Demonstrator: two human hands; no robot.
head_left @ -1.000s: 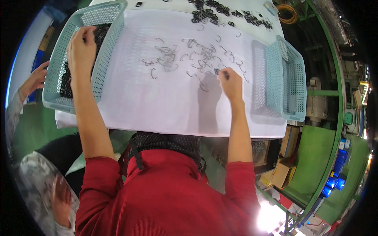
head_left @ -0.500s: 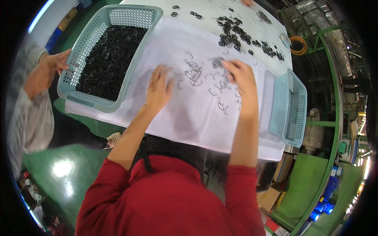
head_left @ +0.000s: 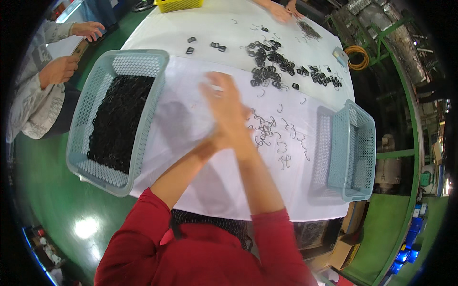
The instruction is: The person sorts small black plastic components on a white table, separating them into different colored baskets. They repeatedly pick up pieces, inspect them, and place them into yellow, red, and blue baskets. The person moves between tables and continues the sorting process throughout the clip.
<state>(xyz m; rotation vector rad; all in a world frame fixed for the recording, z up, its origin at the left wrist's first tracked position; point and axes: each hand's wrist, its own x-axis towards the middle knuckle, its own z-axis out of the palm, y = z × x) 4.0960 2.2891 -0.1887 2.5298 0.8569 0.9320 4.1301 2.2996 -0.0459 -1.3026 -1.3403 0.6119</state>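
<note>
My right hand (head_left: 226,102) crosses over my left hand (head_left: 220,137) above the white-covered table, left of a loose pile of thin, curved metal wire hooks (head_left: 265,127). Motion smears the right fingers, so what they hold, if anything, cannot be made out. Most of the left hand is hidden beneath the right one. To the left stands a light blue mesh basket (head_left: 138,157) filled with small black pieces (head_left: 119,121). Farther back, small black buckle-like pieces (head_left: 281,62) lie in a scattered heap, with a few more (head_left: 218,46) to their left.
A second light blue basket (head_left: 338,152) stands at the table's right edge. On the left, a person in a grey sleeve (head_left: 28,105) stands beside the filled basket. Another person's hands (head_left: 279,12) work at the far edge, near a dark pile (head_left: 310,29). A yellow basket (head_left: 179,5) sits at the back.
My right hand has swung left from the hooks and across my left hand. The view has shifted, showing more of the far table. The person on the left has taken their hand off the basket.
</note>
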